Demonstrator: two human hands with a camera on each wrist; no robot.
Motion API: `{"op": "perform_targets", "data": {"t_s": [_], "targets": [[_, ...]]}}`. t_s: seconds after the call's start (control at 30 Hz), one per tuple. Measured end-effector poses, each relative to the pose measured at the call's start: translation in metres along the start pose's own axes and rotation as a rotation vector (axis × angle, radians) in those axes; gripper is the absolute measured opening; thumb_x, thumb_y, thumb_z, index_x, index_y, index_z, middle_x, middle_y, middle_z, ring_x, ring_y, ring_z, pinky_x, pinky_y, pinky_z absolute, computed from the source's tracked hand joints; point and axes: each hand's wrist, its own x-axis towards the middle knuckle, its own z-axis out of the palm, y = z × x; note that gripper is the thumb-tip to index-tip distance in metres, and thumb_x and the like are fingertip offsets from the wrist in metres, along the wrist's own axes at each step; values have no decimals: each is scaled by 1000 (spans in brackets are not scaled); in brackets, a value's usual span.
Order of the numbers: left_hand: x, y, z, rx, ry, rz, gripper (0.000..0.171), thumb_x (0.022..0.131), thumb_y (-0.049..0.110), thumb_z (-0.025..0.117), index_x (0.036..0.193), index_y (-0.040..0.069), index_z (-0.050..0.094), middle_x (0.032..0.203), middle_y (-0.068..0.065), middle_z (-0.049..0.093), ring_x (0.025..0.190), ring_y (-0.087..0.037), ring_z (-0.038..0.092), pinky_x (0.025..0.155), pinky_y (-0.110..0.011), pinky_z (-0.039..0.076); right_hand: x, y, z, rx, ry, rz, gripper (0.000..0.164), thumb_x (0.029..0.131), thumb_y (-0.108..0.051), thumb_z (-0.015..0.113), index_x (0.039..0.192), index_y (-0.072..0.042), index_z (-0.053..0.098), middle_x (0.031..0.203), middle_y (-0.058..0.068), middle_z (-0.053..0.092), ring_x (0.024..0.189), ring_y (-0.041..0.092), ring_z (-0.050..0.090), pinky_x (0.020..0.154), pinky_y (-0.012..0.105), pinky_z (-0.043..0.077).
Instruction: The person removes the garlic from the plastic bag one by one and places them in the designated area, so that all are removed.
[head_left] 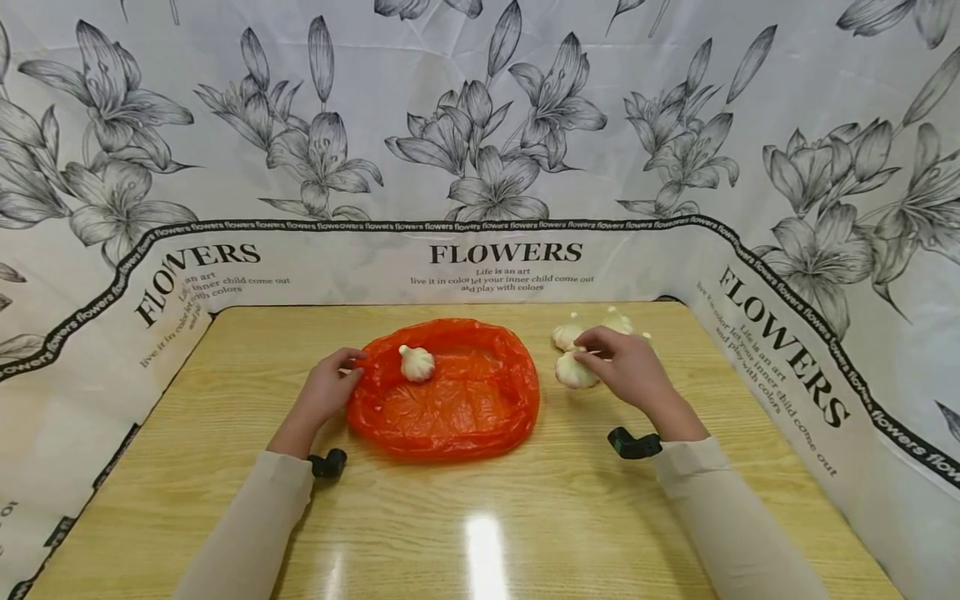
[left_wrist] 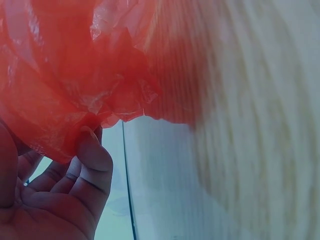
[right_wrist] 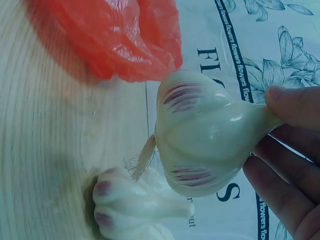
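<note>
My right hand (head_left: 626,371) pinches a garlic bulb (head_left: 576,370) by its stem. In the right wrist view this garlic bulb (right_wrist: 205,135) is white with purple streaks and a tuft of roots, held off the table. To the left lies a red plastic bag (head_left: 450,446), spread with its mouth up like a shallow bowl. Another garlic bulb (head_left: 416,363) rests inside it, towards the left. At the bag's left rim my left hand (head_left: 326,387) holds the plastic; the left wrist view shows the thumb and fingers of that hand (left_wrist: 65,195) at its edge.
More garlic bulbs lie behind the right hand, among them one garlic bulb (head_left: 566,332) and another garlic bulb (head_left: 617,320); the hand partly hides them. Under everything is a wooden table (head_left: 420,533). A flower-printed cloth (head_left: 502,187) stands around its back and sides.
</note>
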Motion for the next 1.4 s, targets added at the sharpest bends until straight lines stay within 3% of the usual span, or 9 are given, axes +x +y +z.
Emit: {"op": "perform_targets", "data": {"t_s": [0.23,0.7,0.97,1.4], "targets": [[-1,-1,-1,13,6,24,30,101,17,50,130,11,54,129,-19,56,106,-33,59,89,-44,54,-6,12,-4,-21,-12,12,19,89,-20,70,105,-9,69,104,11,73,89,29,71,80,46,56],[1,6,-3,0,-2,-2,29,101,18,50,129,14,54,128,-17,56,103,-31,58,85,-38,56,-23,32,-3,-51,-41,106,19,91,-24,68,105,-11,68,100,11,73,89,31,68,74,45,54],[0,6,-3,-16,-14,-31,29,101,18,50,130,14,53,129,-17,54,103,-31,57,83,-36,57,-28,44,3,-47,-65,105,17,90,-19,69,103,-10,67,101,11,73,93,34,69,81,49,54],[0,7,-3,-8,-11,-35,29,101,18,50,130,14,53,129,-18,54,103,-31,57,83,-37,57,-31,52,5,-24,-65,88,17,89,-15,70,104,-8,68,99,13,72,92,33,70,80,48,55]]}}
